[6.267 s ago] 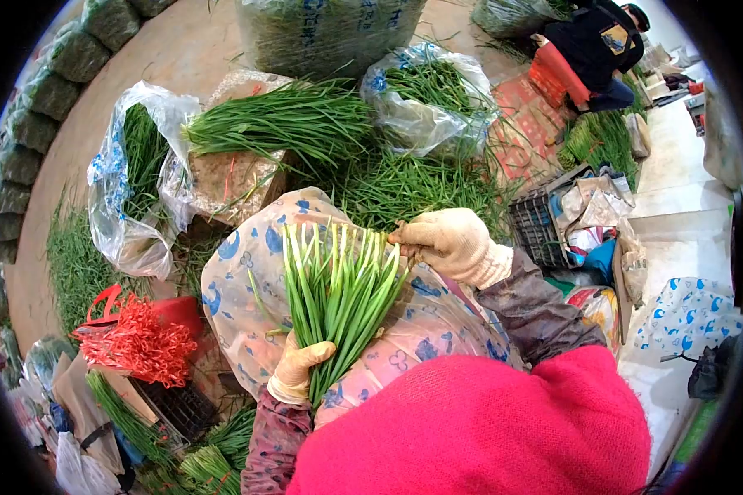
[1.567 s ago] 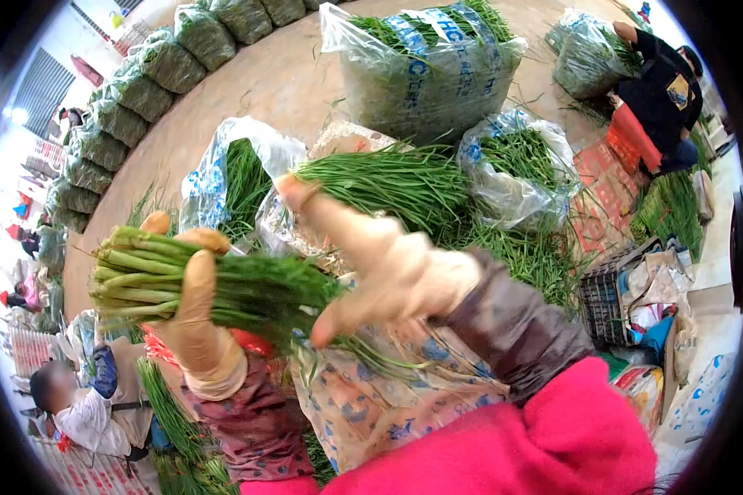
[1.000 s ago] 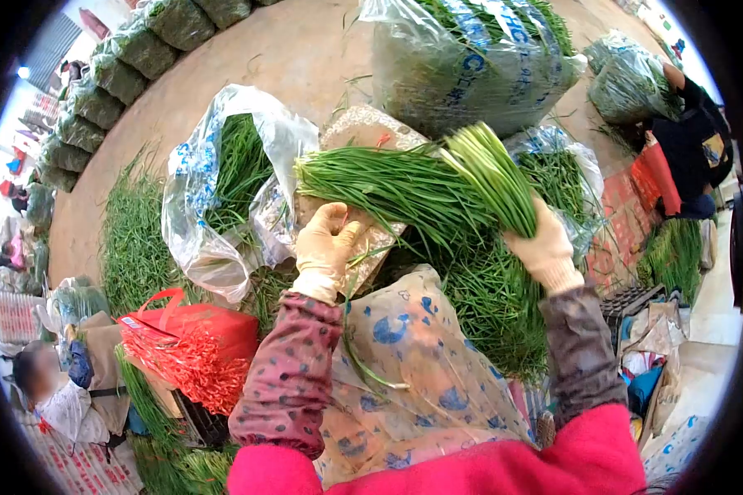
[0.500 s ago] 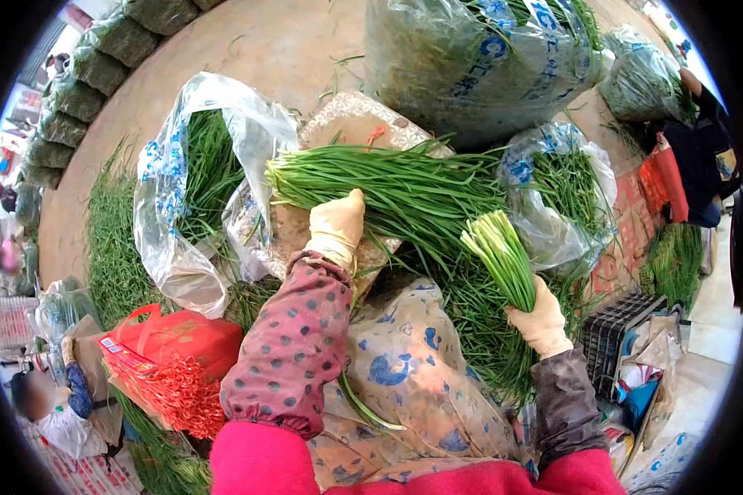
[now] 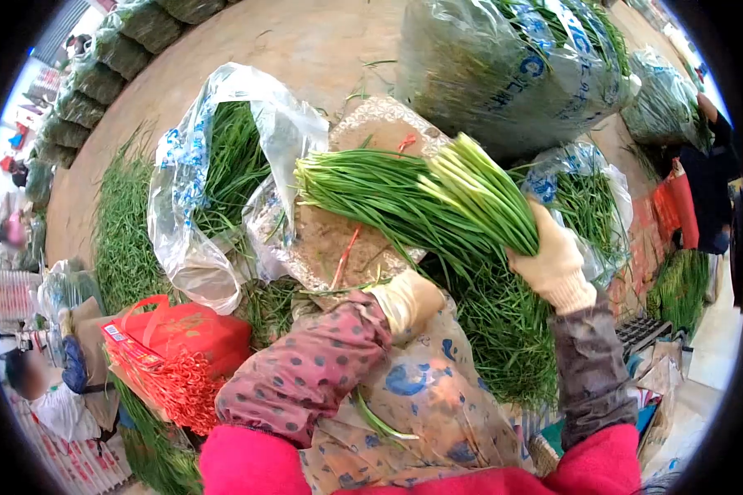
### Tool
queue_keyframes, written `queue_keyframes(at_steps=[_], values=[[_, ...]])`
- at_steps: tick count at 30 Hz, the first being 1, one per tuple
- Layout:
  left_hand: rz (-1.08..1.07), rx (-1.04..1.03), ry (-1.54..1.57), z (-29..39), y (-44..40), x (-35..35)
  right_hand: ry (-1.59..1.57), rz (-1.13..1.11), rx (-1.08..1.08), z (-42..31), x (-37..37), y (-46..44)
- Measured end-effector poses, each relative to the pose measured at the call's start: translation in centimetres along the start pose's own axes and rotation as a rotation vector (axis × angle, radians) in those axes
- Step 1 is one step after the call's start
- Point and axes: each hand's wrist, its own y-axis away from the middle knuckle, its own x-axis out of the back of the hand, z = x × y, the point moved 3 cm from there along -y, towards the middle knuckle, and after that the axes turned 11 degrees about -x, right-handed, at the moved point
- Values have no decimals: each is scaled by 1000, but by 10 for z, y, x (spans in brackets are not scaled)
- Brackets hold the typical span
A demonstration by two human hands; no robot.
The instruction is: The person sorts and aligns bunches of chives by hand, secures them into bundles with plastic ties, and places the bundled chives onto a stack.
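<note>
In the head view, the cream-gloved right hand wraps the leafy part of a sheaf of slim green stalks with pale ends, over the right part of a long green heap lying across a low brown patterned bench. The sheaf should be light, bendy, easily bruised; a gentle full wrap mid-length suits. The cream-gloved left hand's fingers are hidden; I cannot tell its grip.
</note>
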Motion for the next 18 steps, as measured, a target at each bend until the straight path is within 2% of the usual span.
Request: queue_keyframes(at_steps=[2,6,8,9,12,13,14,16,18], values=[[-331,-155,21,21,-4,-14,-41,22,166,-36,-7,-19],[-329,-180,197,11,18,11,112,-118,214,-105,-36,-51],[-233,-149,88,3,22,9,151,-98,327,-115,-68,-71],[-118,-131,89,-1,31,13,167,-88,383,-118,-83,-78],[-43,-64,106,-12,49,15,348,40,472,-112,-132,-91],[-171,-30,83,-15,50,13,326,-10,407,-106,-150,-93],[-169,-31,84,-19,53,10,349,62,371,-102,-163,-94],[166,-50,-167,-22,62,11,324,35,369,-97,-166,-96],[409,-9,-262,-37,69,22,352,68,385,-94,-169,-94]])
